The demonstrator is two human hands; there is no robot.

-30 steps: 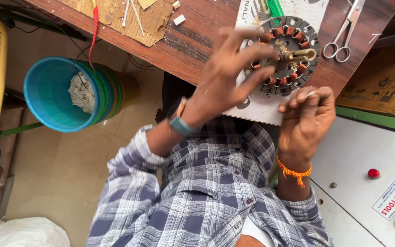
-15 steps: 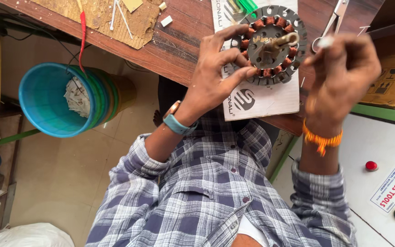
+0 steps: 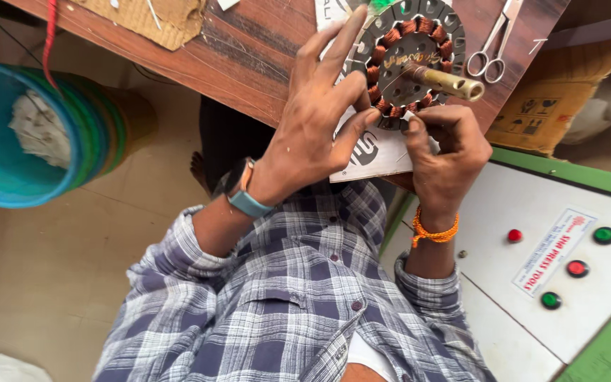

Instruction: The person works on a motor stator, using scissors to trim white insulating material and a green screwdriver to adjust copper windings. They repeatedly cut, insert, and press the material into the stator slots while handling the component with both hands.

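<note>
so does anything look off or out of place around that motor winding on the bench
Nothing looks damaged or spilled. The left hand steadies the round stator with copper coils while the right hand pinches its near edge. The scissors lie flat beside it.

Your left hand (image 3: pixel 312 134) lies spread over the near-left rim of the wound stator (image 3: pixel 408 60), and your right hand (image 3: pixel 447 152) pinches at its near edge, so the approach from your side is closed off. The brass shaft (image 3: pixel 450 81) juts out of the middle toward the right, barring a straight pass across the top. Scissors (image 3: pixel 493 46) lie just right of the stator, narrowing that side. To the left, the wooden tabletop (image 3: pixel 249 49) lies bare as far as the cardboard scrap (image 3: pixel 153 18); there you have room. A red cord (image 3: pixel 51 39) hangs off the table's left end above the blue bucket (image 3: pixel 8 141).
</note>
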